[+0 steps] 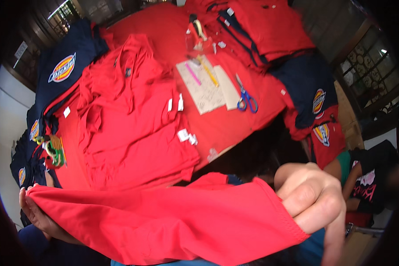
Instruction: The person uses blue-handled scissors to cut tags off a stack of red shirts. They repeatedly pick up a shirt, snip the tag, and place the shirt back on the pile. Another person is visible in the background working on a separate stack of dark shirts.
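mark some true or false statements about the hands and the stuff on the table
1. The right hand is at the stitched edge of the raised red cloth. True.
2. The scissors lie to the right of the pink pen in the picture. True.
3. The scissors' handles are yellow. False: they are blue.
4. The left hand grips the scissors. False: it is at the left end of the red cloth.
5. All the garments are red. False: a navy garment lies at the upper left.
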The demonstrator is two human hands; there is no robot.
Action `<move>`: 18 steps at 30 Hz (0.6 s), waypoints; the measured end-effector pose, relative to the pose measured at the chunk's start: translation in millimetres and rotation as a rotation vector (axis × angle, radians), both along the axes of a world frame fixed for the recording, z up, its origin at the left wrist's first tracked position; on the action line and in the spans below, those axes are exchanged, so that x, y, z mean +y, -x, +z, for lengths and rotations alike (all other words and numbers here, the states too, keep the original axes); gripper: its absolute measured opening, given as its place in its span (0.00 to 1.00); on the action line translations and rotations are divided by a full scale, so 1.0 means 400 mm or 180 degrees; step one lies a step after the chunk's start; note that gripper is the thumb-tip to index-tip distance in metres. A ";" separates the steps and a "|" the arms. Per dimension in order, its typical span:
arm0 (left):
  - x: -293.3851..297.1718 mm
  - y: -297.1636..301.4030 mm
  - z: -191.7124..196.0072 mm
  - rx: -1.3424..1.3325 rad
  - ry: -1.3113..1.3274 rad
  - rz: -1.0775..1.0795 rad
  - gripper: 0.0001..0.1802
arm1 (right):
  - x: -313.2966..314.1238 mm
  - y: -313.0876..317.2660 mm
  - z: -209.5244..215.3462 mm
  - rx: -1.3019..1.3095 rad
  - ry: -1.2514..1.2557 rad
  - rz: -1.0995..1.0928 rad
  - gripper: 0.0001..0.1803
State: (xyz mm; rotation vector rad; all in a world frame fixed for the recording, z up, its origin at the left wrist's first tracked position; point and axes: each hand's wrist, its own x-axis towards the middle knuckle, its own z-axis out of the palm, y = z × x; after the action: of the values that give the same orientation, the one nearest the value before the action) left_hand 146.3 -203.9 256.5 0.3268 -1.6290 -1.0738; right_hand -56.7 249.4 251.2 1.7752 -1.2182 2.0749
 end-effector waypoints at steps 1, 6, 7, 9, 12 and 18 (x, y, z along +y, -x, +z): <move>0.015 0.026 0.003 -0.0063 -0.0007 -0.0127 0.14 | 0.026 0.023 -0.006 -0.0044 0.0010 0.0025 0.12; -0.022 0.138 -0.035 -0.0140 0.0272 -0.1326 0.17 | 0.282 0.143 -0.038 -0.0352 -0.0638 -0.0066 0.09; 0.002 0.184 -0.015 -0.0213 0.0549 -0.1522 0.20 | 0.335 0.158 -0.046 -0.0361 -0.0637 -0.0236 0.10; 0.059 0.237 0.025 -0.0401 0.1083 -0.1802 0.26 | 0.413 0.186 -0.047 -0.0447 -0.0431 -0.0442 0.08; 0.117 0.354 0.057 -0.0668 0.1908 -0.2273 0.36 | 0.476 0.276 -0.046 -0.0031 0.0069 -0.1490 0.11; 0.094 0.941 0.071 -0.1665 0.1507 -0.1002 0.14 | 0.356 0.851 0.050 0.0258 -0.2628 -0.3302 0.04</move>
State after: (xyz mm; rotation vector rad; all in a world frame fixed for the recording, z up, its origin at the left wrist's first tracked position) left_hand -230.3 -166.3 284.9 0.0294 -2.4032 -0.8255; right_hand -397.2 391.9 271.2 0.9194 -2.4488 0.9333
